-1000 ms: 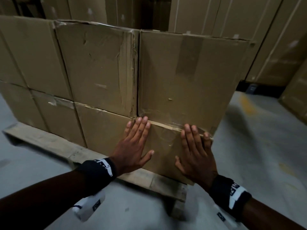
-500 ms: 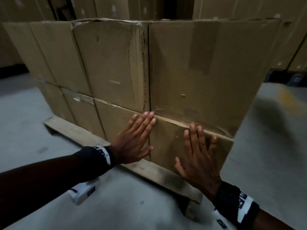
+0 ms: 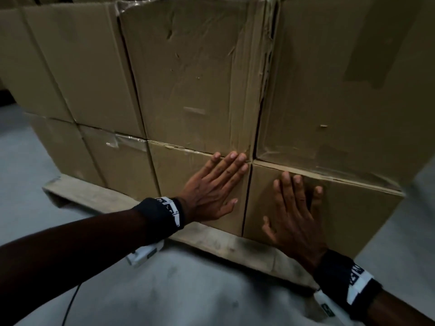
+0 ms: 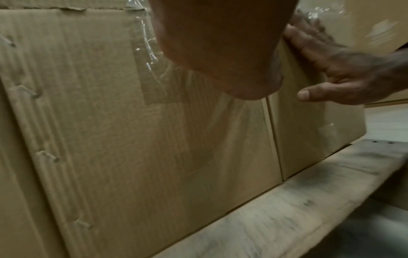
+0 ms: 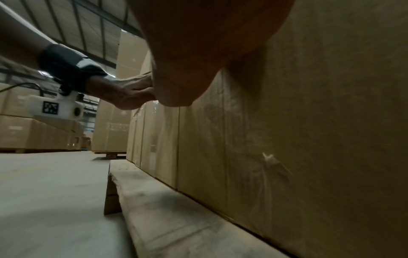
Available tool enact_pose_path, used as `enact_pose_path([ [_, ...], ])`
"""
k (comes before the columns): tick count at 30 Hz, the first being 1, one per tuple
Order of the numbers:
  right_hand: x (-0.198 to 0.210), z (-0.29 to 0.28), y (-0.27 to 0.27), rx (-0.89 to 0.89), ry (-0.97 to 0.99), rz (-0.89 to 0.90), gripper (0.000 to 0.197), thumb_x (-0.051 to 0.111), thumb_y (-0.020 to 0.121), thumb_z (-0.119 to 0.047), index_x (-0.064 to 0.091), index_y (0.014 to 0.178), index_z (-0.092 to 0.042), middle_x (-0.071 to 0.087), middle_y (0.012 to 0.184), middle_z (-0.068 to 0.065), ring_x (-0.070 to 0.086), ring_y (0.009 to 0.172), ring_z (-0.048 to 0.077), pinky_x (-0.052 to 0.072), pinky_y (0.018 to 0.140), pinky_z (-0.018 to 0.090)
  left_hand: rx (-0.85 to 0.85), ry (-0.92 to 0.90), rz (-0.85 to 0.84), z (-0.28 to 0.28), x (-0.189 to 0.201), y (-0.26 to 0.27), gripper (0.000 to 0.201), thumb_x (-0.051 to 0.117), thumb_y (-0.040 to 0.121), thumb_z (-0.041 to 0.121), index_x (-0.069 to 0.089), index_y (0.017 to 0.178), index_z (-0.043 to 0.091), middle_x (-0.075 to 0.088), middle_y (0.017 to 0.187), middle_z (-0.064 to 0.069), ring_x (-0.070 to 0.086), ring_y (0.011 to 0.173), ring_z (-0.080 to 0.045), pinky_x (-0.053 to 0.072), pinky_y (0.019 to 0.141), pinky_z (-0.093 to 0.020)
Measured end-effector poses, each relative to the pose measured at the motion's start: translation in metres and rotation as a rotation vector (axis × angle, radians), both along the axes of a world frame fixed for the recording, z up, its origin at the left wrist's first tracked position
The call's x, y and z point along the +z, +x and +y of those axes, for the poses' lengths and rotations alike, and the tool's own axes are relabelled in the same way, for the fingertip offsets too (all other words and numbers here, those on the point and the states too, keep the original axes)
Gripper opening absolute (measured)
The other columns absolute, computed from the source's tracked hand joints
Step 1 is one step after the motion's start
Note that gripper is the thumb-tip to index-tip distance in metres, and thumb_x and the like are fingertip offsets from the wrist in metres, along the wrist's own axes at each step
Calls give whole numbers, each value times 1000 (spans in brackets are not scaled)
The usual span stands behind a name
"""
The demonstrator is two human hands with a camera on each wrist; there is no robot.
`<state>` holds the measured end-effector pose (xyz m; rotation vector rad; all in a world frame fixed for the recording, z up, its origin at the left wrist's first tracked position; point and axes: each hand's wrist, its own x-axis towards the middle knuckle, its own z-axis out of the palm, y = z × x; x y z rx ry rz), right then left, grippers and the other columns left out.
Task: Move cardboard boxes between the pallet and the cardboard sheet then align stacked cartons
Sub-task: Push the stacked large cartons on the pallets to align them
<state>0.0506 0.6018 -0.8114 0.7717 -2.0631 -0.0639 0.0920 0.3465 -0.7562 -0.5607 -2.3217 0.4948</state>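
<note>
Brown cardboard cartons stand two layers high on a wooden pallet point(image 3: 113, 201). My left hand point(image 3: 214, 187) lies flat, fingers straight, on the front of a bottom-row carton point(image 3: 179, 175), fingertips near its top right corner. My right hand point(image 3: 296, 210) presses flat on the neighbouring bottom corner carton point(image 3: 353, 212), fingers pointing up to its top edge. The upper right carton point(image 3: 341, 85) overhangs the one below. In the left wrist view the palm point(image 4: 220, 43) is on the taped carton face point(image 4: 132, 139), with the right hand point(image 4: 344, 69) beside it.
Grey concrete floor point(image 3: 188, 297) lies in front of the pallet and to the right point(image 3: 400, 231). The pallet's front board point(image 5: 159, 209) sticks out past the cartons. More stacks of cartons point(image 5: 33, 132) stand across the hall.
The head view has come closer and swung left across the stack. Both hands stay flat on the bottom-row cartons; the left hand now lies just left of the seam between them.
</note>
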Motion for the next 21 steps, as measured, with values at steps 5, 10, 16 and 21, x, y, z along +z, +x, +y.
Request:
enact_pose_path([
  [5, 25, -25, 21, -27, 4, -3, 93, 66, 71, -40, 41, 150, 3, 25, 162, 26, 18, 153, 40, 6, 119, 69, -105, -53, -57, -31, 11, 7, 86, 47, 95, 50, 14, 158, 2, 10, 165, -18, 9, 154, -32, 12, 125, -51],
  [10, 56, -79, 39, 52, 97, -3, 92, 64, 74, -39, 38, 151, 4, 24, 163, 25, 20, 153, 40, 15, 119, 68, -62, -22, -74, -91, 15, 29, 85, 48, 94, 50, 18, 157, 1, 11, 165, -19, 10, 154, -33, 14, 124, -53],
  [16, 50, -110, 28, -63, 177, -81, 97, 63, 79, -45, 27, 156, 2, 15, 166, 21, 13, 155, 37, 17, 121, 64, 12, 32, -95, -163, 15, 34, 84, 46, 96, 50, 19, 157, 0, 13, 165, -20, 11, 154, -34, 19, 122, -55],
  [21, 52, -111, 31, -98, 207, -63, 99, 64, 80, -44, 23, 157, 2, 14, 167, 22, 14, 155, 38, 20, 119, 66, 3, -37, -126, -181, 18, 25, 86, 47, 95, 51, 16, 158, 2, 9, 166, -18, 7, 154, -33, 16, 123, -55],
])
